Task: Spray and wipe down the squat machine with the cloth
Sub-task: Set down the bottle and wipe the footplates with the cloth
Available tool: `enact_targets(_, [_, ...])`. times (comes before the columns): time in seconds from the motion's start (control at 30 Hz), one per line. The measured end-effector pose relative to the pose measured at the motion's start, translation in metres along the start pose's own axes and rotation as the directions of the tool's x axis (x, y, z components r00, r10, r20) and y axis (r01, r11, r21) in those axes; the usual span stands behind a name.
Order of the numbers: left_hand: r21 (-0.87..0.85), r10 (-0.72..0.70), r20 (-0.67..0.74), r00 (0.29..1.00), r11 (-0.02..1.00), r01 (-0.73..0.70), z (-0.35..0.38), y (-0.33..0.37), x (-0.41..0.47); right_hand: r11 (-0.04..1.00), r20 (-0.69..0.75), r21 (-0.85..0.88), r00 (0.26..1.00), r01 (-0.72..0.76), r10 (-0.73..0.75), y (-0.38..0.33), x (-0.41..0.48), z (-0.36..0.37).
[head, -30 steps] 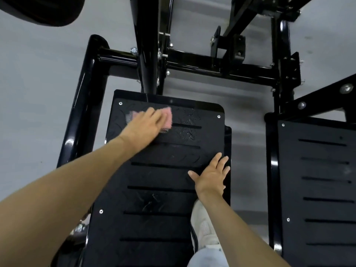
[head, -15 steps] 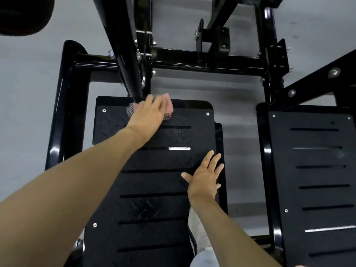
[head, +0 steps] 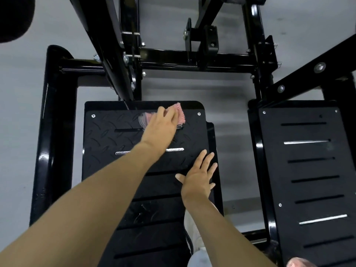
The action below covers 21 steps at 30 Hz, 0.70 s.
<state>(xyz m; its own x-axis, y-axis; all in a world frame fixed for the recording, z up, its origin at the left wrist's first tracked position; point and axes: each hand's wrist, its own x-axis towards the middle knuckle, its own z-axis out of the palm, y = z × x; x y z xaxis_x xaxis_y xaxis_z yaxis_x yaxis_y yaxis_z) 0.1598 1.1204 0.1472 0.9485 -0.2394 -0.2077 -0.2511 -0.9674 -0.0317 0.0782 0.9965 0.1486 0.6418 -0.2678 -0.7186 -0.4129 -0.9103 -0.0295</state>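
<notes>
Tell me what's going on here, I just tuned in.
A person is wiping a squat machine. The left hand presses a pink cloth flat against the top end of a black footplate. The right hand rests open on the same plate's right edge, lower down. No hand is on the other footplate, and no spray bottle is in view.

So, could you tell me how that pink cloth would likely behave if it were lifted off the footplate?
Probably floppy: the pink cloth lies bunched, with a frayed edge, under the left hand. Likely light, being small and thin. It may drag rather than slide on the treaded footplate.
</notes>
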Motion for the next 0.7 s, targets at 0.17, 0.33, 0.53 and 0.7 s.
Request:
enact_targets(0.17, [0.023,0.463,0.036,0.886,0.886,-0.464,0.000,0.038,-0.008,1.000,0.002,-0.005,1.000,-0.009,0.009,-0.001,0.001,0.000])
enact_targets(0.33, [0.110,0.254,0.015,0.967,0.961,-0.254,-0.007,0.001,0.031,1.000,0.013,-0.006,1.000,0.004,-0.004,0.001,0.001,-0.001])
enact_targets(0.53, [-0.269,0.364,0.121,0.924,0.908,-0.322,-0.004,0.062,0.014,0.999,0.027,-0.040,1.000,0.003,-0.002,0.001,0.000,-0.002])
enact_targets(0.7, [-0.082,0.336,-0.015,0.942,0.938,-0.336,-0.007,0.043,0.036,0.999,0.010,-0.032,1.000,0.018,-0.018,0.002,-0.001,0.000])
